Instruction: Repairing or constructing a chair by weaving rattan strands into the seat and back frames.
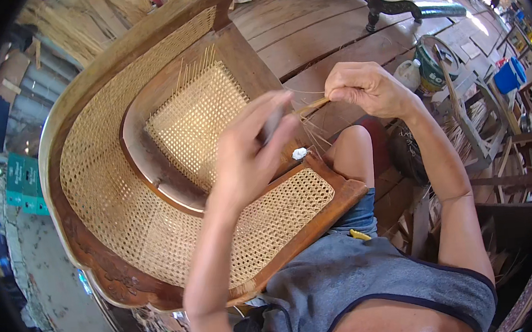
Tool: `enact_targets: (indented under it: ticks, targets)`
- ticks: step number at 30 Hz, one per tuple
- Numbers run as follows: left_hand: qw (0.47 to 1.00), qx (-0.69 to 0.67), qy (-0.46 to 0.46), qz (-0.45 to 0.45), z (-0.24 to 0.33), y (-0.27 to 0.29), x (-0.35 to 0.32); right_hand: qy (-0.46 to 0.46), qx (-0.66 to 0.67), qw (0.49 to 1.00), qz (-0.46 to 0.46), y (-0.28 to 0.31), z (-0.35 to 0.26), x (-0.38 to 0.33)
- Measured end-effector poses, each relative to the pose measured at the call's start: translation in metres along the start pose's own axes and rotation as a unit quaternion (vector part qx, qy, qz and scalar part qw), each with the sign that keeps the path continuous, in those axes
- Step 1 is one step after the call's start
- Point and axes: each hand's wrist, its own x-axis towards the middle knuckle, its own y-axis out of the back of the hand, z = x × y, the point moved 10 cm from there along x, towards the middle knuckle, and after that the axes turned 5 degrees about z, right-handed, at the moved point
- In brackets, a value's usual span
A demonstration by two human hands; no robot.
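Observation:
My right hand (364,89) is closed in a pinch on thin cane strands (312,106), to the right of the chair seat. Loose ends of cane fan out below the strands. My left hand (254,145) is raised over the seat's right part, smeared by motion. Its thumb and fingers curl about a dark grey shape (271,125) too blurred to name. Under it is a wooden armchair (154,191) with a curved back of woven cane. Its woven seat panel (196,124) has cane ends sticking up along the far edge. A small white lump (301,153) sits near the frame's front corner.
A dark-legged bench (385,4) stands on the plank floor (304,26) at the back. To the right are a white jug (408,74), a dark green bucket (434,66), a blue container (510,75) and wooden frames. A green box (25,184) is at the left.

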Motion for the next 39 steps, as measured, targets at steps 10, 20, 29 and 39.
enact_targets:
  ticks: [10,20,29,39]
  targets:
    - [0.999,0.006,0.015,-0.037,-0.021,-0.051,0.028,0.021,-0.245,0.969,-0.024,0.021,-0.010,-0.011]
    - [0.914,-0.206,0.328,-0.123,-0.110,-0.007,-0.013,0.080,-0.422,0.903,0.023,0.063,-0.020,0.007]
    - [0.905,-0.130,0.388,-0.117,-0.122,0.041,-0.025,0.050,-0.442,0.895,0.028,0.103,-0.007,0.023]
    - [0.944,-0.126,0.292,-0.083,-0.096,0.061,-0.021,0.047,-0.460,0.885,0.061,0.130,0.017,0.014]
